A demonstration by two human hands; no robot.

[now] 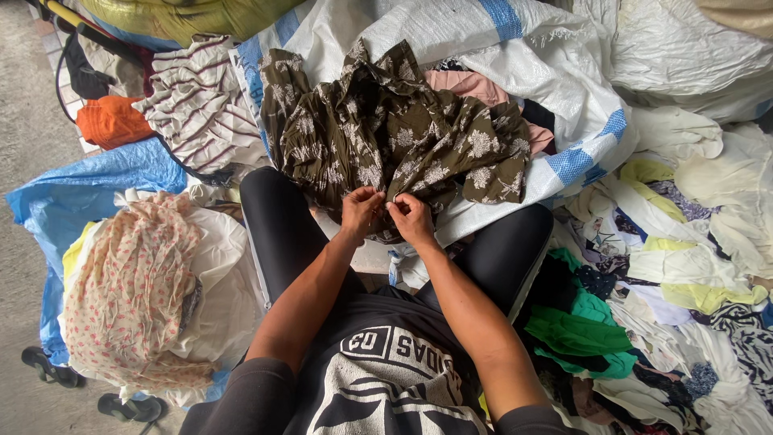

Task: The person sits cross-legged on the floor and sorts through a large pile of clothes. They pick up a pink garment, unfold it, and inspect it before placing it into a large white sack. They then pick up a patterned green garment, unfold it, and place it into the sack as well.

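Head view: both hands' fingers pinching floral garment.

Seated, knees apart, both forearms reaching forward between the thighs and converging. Left hand and right hand meet just beyond the lap, side by side, nearly touching. Both closed in a pinch: fingers curled under, thumbs on top, each gripping a fold of the garment at its near edge. Backs of both hands face up. Wrists roughly straight, elbows bent and held close to the torso. Forearms bare; dark short sleeves cover the upper arms.
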